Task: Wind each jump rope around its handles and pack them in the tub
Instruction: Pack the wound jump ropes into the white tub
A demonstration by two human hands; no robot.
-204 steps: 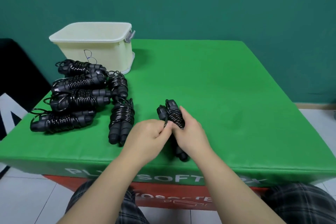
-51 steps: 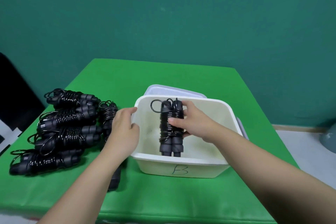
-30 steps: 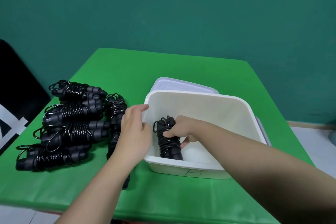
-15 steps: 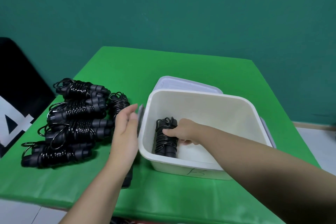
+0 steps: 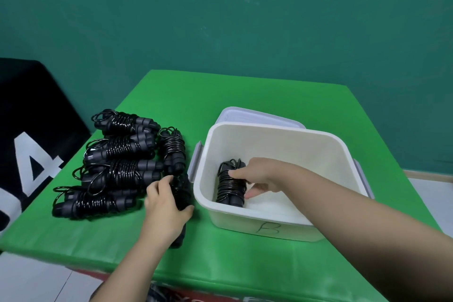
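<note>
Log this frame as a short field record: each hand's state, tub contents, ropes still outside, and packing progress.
left hand: left hand grips a wound rope lying on the green mat beside the tub
right hand: right hand inside the tub, fingers and thumb around the rope in the tub
tub: white tub, open, marked B on the near wall; one wound rope visible inside
lid: lid lies behind the tub
outside tub: pile of wound ropes at mat's left, plus the gripped one
progress: first rope placed, rest unpacked
</note>
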